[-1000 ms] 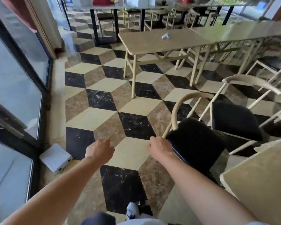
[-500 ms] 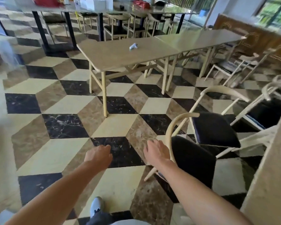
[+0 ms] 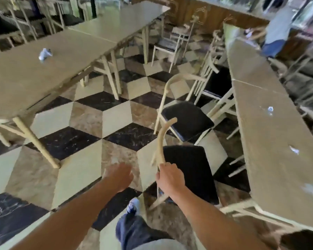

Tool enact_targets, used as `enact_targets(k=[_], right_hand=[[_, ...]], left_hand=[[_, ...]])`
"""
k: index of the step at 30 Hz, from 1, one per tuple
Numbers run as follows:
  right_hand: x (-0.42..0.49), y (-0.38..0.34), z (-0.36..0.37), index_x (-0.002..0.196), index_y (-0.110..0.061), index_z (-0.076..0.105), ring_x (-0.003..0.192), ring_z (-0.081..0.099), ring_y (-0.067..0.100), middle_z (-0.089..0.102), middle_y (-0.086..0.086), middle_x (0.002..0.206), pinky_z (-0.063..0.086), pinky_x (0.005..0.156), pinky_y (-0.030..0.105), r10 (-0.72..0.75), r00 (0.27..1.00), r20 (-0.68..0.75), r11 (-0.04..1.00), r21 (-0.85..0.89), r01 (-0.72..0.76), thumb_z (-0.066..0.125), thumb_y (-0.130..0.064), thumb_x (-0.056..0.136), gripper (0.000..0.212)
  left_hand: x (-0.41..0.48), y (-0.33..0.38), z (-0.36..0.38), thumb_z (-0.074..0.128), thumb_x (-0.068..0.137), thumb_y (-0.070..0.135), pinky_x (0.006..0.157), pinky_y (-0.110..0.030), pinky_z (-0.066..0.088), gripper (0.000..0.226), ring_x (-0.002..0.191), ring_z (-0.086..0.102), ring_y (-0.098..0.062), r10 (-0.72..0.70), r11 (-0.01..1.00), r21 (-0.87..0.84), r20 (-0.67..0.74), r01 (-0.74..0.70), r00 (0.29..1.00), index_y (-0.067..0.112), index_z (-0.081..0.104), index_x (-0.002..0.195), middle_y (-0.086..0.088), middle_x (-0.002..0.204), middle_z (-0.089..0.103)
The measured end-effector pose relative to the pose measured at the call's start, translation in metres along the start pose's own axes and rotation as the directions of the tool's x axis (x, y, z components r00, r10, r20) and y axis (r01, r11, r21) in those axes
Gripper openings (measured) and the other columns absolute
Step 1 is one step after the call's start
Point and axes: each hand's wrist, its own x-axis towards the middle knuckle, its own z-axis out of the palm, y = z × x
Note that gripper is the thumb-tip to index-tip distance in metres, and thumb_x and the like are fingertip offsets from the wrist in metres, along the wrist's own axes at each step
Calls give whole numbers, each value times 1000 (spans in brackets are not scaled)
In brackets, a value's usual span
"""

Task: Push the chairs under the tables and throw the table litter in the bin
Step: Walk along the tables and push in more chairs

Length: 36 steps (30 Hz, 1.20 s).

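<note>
My right hand (image 3: 170, 179) grips the curved pale backrest of the nearest chair (image 3: 190, 174), which has a black seat and stands out from the beige table on the right (image 3: 271, 159). My left hand (image 3: 119, 175) hovers beside it over the floor, fingers loosely apart, holding nothing. A second black-seated chair (image 3: 186, 118) stands just beyond, also out from that table. Crumpled white litter lies on the right table: one scrap (image 3: 270, 110), another scrap (image 3: 294, 150) and a third scrap (image 3: 311, 190). A crumpled paper ball (image 3: 44, 54) lies on the left table (image 3: 34, 78).
The aisle of checkered tiles (image 3: 90, 123) runs between the two table rows. More chairs (image 3: 170, 46) stand at the far end and along the right table. A person (image 3: 276, 31) in a grey top is at the back right. My foot (image 3: 133, 204) is on the floor below my hands.
My view has swung to the right, bringing the right table and its litter into sight. My right hand has closed around the nearest chair's backrest; the left hand stays free.
</note>
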Motion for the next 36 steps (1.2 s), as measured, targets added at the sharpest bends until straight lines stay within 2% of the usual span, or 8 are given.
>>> enact_targets(k=[3,8,12,15,21,26,29,36], right_hand=[[29,7,11,124,-15,57,99,59,25,63,7,112,50,76,38,101,995,5,994,29,-101,44,-37,102,35],[81,5,29,131,-13,49,104,57,26,59,7,117,48,78,36,201,976,80,976,68,-206,42,-38,102,39],[123,0,24,127,-13,49,106,55,26,57,7,117,47,82,38,280,953,114,954,83,-289,39,-35,102,35],[130,-6,29,129,-15,50,108,54,27,55,7,119,47,85,39,401,897,188,893,140,-429,40,-29,101,33],[142,-16,30,125,-18,51,112,54,28,56,5,122,49,89,39,651,680,337,675,154,-722,47,-30,99,29],[164,-44,9,123,-20,55,108,56,26,59,4,119,49,87,38,840,455,295,397,237,-887,46,-30,100,27],[174,-67,8,127,-19,55,107,59,26,60,4,121,53,88,40,890,354,287,274,284,-919,46,-32,101,30],[190,-91,24,131,-17,52,115,57,27,58,5,130,52,93,40,912,244,330,135,320,-938,43,-39,103,36]], left_hand=[[55,5,-11,40,97,35,83,-47,55,39,102,65,-35,167,986,11,-116,-167,979,11,55,125,-13,115,61],[129,2,-45,32,103,41,104,-39,42,45,128,50,-24,257,947,168,107,-273,960,19,39,142,-5,142,49],[185,-8,-65,32,103,40,105,-41,42,43,130,49,-25,314,920,198,148,-339,938,19,40,140,-5,143,48],[213,-6,-63,35,102,37,98,-37,46,39,120,55,-23,428,852,217,236,-477,872,19,44,136,-2,133,54],[263,-6,-76,36,102,35,85,-33,46,31,106,59,-20,660,640,232,320,-732,679,18,46,126,-2,117,57],[306,-8,-108,33,102,40,75,-35,46,34,95,63,-23,833,430,228,272,-874,481,17,54,117,-3,102,63],[324,-14,-117,34,102,42,69,-34,45,34,93,64,-23,858,382,215,280,-899,431,18,55,113,-3,100,64],[358,-8,-105,34,101,40,70,-36,44,31,93,61,-25,856,229,189,428,-955,290,18,54,110,-4,100,61]])
